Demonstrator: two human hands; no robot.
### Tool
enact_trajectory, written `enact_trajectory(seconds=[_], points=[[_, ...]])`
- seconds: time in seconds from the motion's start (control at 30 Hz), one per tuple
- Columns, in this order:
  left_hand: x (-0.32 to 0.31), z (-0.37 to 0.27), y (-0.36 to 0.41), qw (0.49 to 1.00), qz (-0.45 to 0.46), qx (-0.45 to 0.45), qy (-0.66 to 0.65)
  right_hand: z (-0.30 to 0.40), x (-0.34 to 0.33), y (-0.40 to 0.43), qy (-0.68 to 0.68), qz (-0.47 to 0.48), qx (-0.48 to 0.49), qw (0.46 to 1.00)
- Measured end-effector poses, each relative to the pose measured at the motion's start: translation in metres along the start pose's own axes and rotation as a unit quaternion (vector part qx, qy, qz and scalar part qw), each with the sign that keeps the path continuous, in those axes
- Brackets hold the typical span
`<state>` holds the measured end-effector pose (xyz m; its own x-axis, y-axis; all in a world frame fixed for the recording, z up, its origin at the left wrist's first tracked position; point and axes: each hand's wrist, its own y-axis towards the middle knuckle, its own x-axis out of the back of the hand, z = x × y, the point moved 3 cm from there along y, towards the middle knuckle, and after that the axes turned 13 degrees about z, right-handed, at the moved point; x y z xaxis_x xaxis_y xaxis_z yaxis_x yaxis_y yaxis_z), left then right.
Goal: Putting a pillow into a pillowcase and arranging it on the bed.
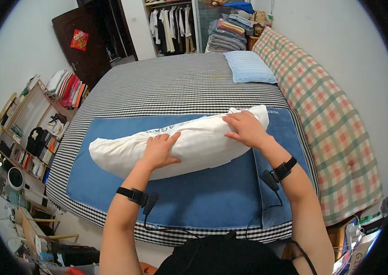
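A long, stuffed white pillow (pixel 201 147) with dark lettering lies slantwise on a blue mat (pixel 194 196), which covers the near part of a bed. My left hand (pixel 160 150) rests on the pillow's left-middle part, fingers spread. Near the pillow's right end, my right hand (pixel 245 129) presses on its top with the thumb apart from the fingers. Neither hand is closed around the fabric. Both wrists wear black straps with small cabled devices. The right side of the mat is folded or overlaid by another blue layer.
A light blue pillow (pixel 250 67) lies at the far right of the checked bed cover (pixel 180 79). A plaid cushion (pixel 321 127) lines the right wall. Shelves (pixel 25 137) stand left; folded textiles (pixel 228 34) are stacked beyond the bed. Cables trail near both forearms.
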<state>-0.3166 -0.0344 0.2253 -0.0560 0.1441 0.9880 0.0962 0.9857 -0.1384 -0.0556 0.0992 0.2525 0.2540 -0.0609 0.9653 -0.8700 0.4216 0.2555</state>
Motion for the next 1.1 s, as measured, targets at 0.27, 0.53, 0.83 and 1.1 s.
enact_trajectory(seconds=[0.27,0.53,0.83,1.1], points=[[-0.012,0.033,0.017,0.995,-0.044,-0.061,-0.07,-0.083,0.026,0.04,0.163,0.26,-0.271,0.912],[-0.01,0.047,0.032,0.988,-0.067,-0.071,-0.117,-0.162,-0.038,0.004,0.508,0.123,-0.326,0.788],[-0.002,0.07,0.06,0.981,-0.041,-0.059,-0.181,-0.165,-0.092,-0.023,0.581,-0.113,-0.213,0.777],[0.014,0.077,0.073,0.97,0.034,-0.01,-0.241,-0.136,-0.047,0.03,0.408,-0.152,-0.108,0.894]])
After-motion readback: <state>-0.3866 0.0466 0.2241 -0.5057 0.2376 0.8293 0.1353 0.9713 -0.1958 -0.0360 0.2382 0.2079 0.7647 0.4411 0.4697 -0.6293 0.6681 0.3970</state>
